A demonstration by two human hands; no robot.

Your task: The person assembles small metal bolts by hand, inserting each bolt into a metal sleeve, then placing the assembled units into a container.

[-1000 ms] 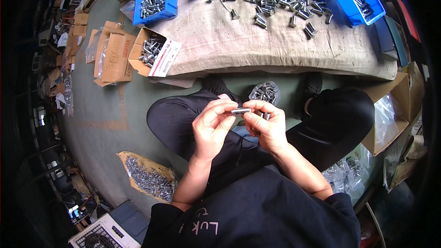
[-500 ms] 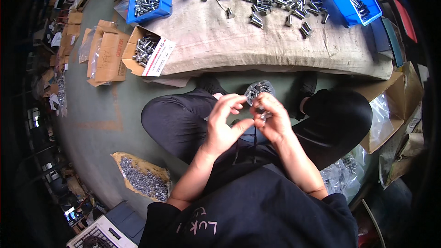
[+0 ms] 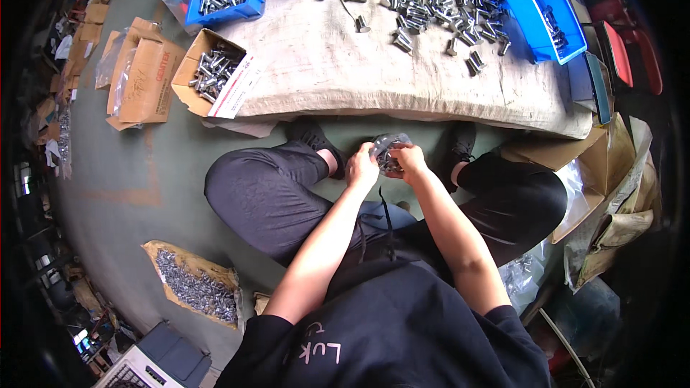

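A small clear plastic bag (image 3: 390, 140) of metal bolts stands on the floor between my feet. My left hand (image 3: 363, 167) is closed on the left side of its rim. My right hand (image 3: 409, 161) is at the right side of the opening, with fingers bent down into it among the bolts. What those fingers pinch, if anything, is hidden. Beyond the bag, many loose bolts (image 3: 431, 11) lie on a low surface covered with beige cloth (image 3: 323, 75).
A blue bin (image 3: 260, 1) and an open cardboard box (image 3: 185, 93), both with bolts, stand at the left. Another blue bin (image 3: 528, 11) is at the right. Small metal parts (image 3: 194, 280) lie on brown sheeting, lower left. A large carton (image 3: 593, 154) stands beside my right knee.
Both hands have gone from in front of my body, where the right held small metal pieces, forward and down to the bag. The left hand has closed on its rim. The view has shifted slightly.
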